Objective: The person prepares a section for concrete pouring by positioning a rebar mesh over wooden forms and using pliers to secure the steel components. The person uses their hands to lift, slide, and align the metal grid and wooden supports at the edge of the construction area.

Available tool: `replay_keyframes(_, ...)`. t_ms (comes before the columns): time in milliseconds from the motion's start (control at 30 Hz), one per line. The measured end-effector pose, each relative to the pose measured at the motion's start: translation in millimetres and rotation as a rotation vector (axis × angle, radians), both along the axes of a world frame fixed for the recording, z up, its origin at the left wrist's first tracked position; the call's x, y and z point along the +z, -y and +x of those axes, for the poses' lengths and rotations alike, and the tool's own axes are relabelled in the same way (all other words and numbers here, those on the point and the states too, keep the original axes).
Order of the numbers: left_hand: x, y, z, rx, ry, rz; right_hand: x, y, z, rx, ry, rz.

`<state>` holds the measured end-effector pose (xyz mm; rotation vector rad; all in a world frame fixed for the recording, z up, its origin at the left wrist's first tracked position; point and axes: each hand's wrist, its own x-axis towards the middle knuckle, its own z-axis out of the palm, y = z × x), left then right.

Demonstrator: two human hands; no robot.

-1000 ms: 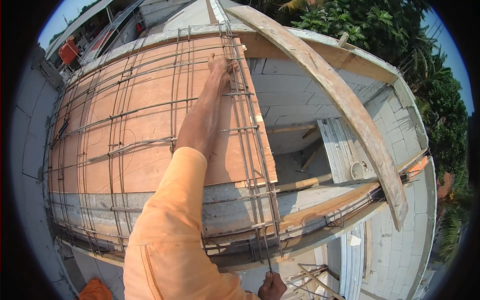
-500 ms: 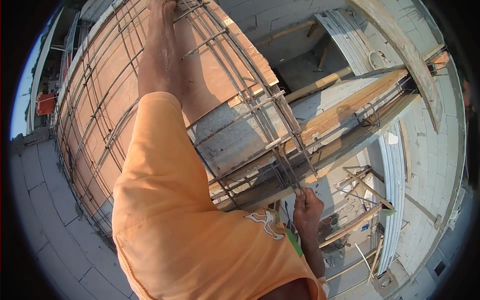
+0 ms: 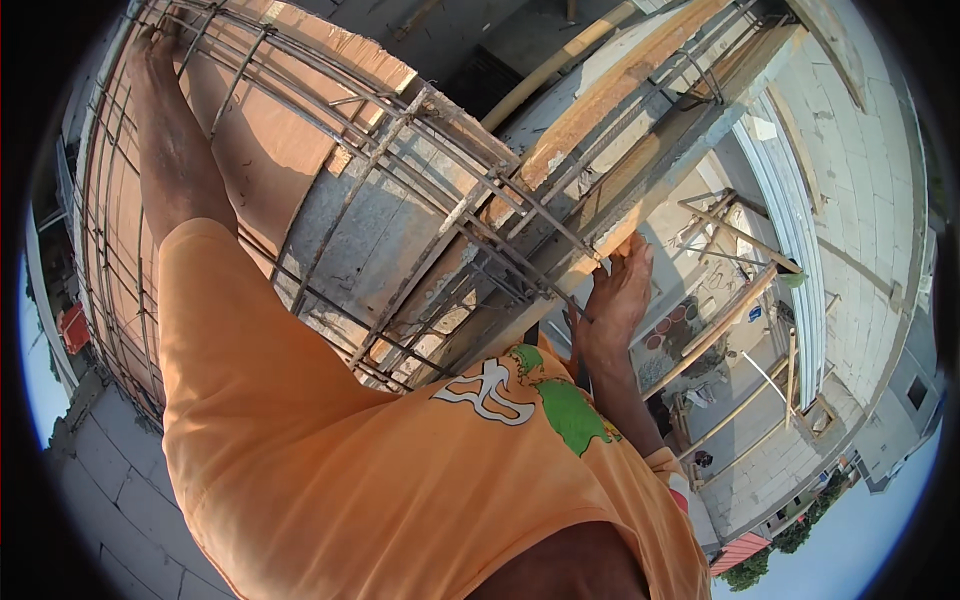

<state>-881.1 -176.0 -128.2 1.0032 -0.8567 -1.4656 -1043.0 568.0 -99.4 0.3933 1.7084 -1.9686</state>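
Observation:
My left arm reaches to the far upper left. My left hand (image 3: 155,45), near the picture's dark rim, has its fingers bent over the steel rebar (image 3: 245,70) of a tied grid; the fingertips are partly hidden. My right hand (image 3: 617,290) is at the outer side of a long wooden formwork beam (image 3: 625,212), its fingers curled against the board's edge. Just left of that hand, a rebar end (image 3: 575,238) sticks out past the beam. Crossing bars tied with wire lie over brown plywood (image 3: 285,125) and a grey weathered board (image 3: 355,215).
Beyond the beam there is a drop to a lower level with bamboo poles (image 3: 720,315), a wooden brace and rubble. Ribbed metal sheets (image 3: 790,240) lean along a pale block wall (image 3: 860,230). Another block wall (image 3: 130,500) stands at lower left.
My view and body have swung, so the grid and left arm sit further left. My right hand has left the rebar end it pinched and moved up to the beam's edge.

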Motion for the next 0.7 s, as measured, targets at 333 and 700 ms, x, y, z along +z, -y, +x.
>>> replay_keyframes(333,2.6,5.1,7.8,0.0,0.038,-0.001,-2.2,9.7,-0.8,0.079,-0.165,0.102)
replay_keyframes(700,4.9,-0.6,-22.7,-0.047,0.054,0.011,-0.6,48.1,5.7,-0.132,-0.228,0.342)
